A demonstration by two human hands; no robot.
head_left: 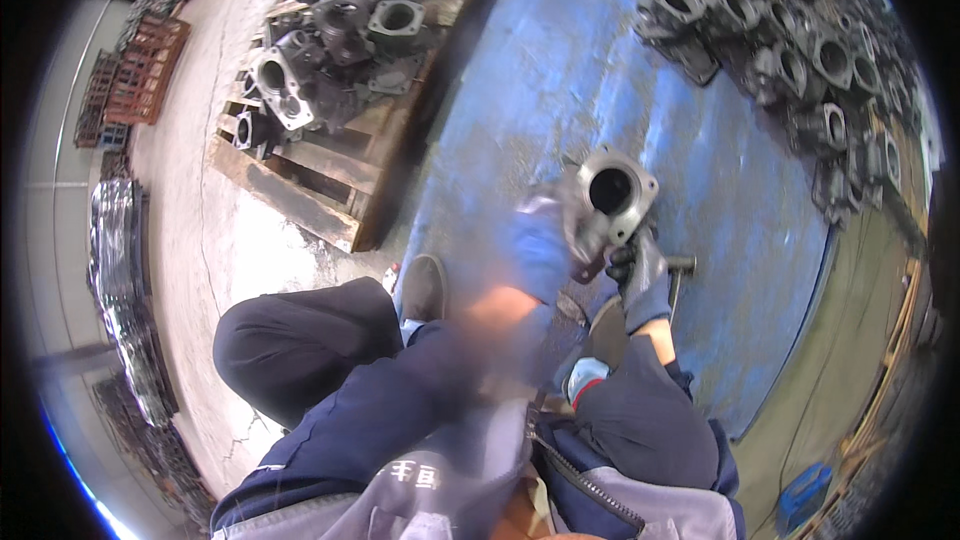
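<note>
A grey metal casting (640,186) with a round bore and a flange with bolt holes is in front of me, above the blue surface. My left hand (543,240), in a blue glove, is at its left side; motion smears the fingers, so their grip does not show. My right hand (643,275), gloved in dark grey and blue, has its fingers curled against the lower edge of the casting. Just right of that hand lies a short metal bar (682,264), partly hidden.
Several similar castings are heaped on a wooden pallet (285,202) at the far left. A larger pile of castings (790,50) covers the far right. My shoes (424,288) rest near the blue sheet (740,330). A blue case (803,497) lies at the lower right.
</note>
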